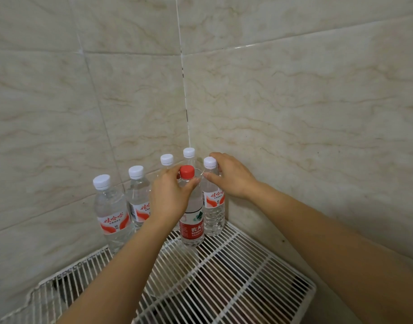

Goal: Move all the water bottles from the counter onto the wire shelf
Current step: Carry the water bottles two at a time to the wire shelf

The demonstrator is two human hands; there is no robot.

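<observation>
Bottles stand upright along the far edge of the wire shelf (236,272), tucked into the tiled corner: five white-capped ones and one red-capped bottle (191,206) slightly nearer you than the row. Your left hand (170,195) wraps the upper body and shoulder of the red-capped bottle, its fingers (191,182) curled around the neck just under the cap, so that hand is grasping the bottle. The bottle's base appears to sit on the wires, though you cannot tell whether its weight is fully down. Your right hand (231,175) rests against the white-capped bottle at the right end (213,206), fingers curved around its neck from behind, thumb towards the front; it looks like a light steadying hold, not a full clench.

What matters now is the gap: the red-capped bottle stands touching or nearly touching that right-end bottle, both long axes vertical. Lift your left fingers straight up and back towards you, not sideways, or you may tip the neighbour. No worktop shows here, so you cannot tell how many bottles remain to bring.
</observation>
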